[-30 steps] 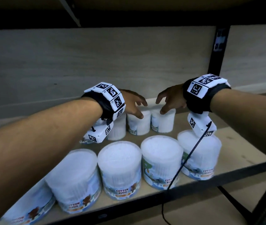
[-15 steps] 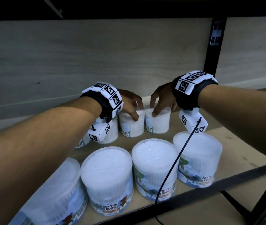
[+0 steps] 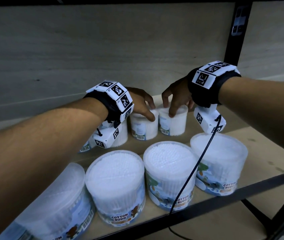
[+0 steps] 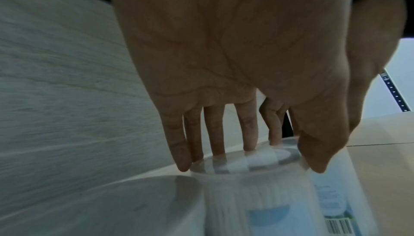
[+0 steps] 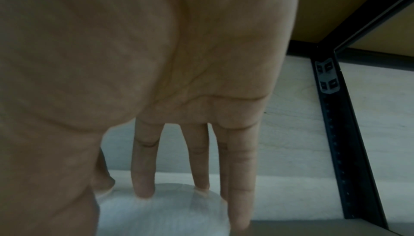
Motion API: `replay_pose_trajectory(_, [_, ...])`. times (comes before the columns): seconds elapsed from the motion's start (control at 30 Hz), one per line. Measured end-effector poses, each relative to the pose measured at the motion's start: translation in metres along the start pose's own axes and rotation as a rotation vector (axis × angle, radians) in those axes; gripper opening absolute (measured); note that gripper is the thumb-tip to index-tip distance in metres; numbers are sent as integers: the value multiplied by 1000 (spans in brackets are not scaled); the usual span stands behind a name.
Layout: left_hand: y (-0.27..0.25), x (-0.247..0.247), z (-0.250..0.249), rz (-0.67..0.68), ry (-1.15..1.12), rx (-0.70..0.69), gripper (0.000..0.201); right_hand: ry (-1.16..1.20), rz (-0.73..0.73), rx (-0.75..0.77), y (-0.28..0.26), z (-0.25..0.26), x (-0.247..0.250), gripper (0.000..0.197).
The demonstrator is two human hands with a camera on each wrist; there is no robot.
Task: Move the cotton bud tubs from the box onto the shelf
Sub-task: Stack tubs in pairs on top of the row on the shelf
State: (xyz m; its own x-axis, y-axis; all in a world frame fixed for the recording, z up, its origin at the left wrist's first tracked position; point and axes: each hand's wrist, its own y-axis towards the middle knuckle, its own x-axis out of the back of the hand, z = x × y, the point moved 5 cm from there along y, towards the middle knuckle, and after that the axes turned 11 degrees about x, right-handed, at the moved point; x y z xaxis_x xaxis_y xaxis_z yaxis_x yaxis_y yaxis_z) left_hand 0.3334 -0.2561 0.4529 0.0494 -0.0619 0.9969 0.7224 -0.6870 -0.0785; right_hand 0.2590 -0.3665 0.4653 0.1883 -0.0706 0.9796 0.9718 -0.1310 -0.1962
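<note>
Several clear cotton bud tubs stand on the wooden shelf (image 3: 267,153) in a front row and a back row. My left hand (image 3: 146,108) grips the lid rim of a back-row tub (image 3: 143,129) from above. In the left wrist view the fingers (image 4: 179,151) reach behind this tub (image 4: 257,204) and the thumb presses its near right edge. My right hand (image 3: 172,108) grips the neighbouring back tub (image 3: 172,123) the same way. In the right wrist view its fingers (image 5: 143,177) and thumb sit round the white lid (image 5: 161,218). The box is out of view.
Four larger-looking tubs fill the front row, among them one at centre (image 3: 170,174) and one on the right (image 3: 219,163). Another back tub (image 3: 121,134) stands under my left wrist. A black upright (image 3: 231,40) and front rail (image 3: 224,196) frame the shelf. A cable (image 3: 189,179) hangs from my right wrist.
Both hands have come down from just above the two back tubs and closed their fingers round the lids. The tubs stand where they were.
</note>
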Motion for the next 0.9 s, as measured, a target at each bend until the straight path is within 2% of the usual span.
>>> replay_pose_trajectory(0.1, [2,0,-2,-8,38,39,62,8,55,9,3,-4,-4,51])
replay_pose_trajectory(0.27, [1,2,-3,79,214,125,73,58,114,90,4,-8,-6,47])
replay_pose_trajectory(0.43, [8,4,7,84,208,195,85,-116,201,198,6,5,-6,41])
replay_pose_trajectory(0.57, [10,1,7,80,171,206,80,-171,254,198,8,6,-7,46])
replay_pose_trajectory(0.8, [4,5,3,57,187,199,90,101,61,51,7,-7,0,27])
replay_pose_trajectory(0.9, [-2,8,-2,42,174,113,85,209,38,-37,2,-8,1,51])
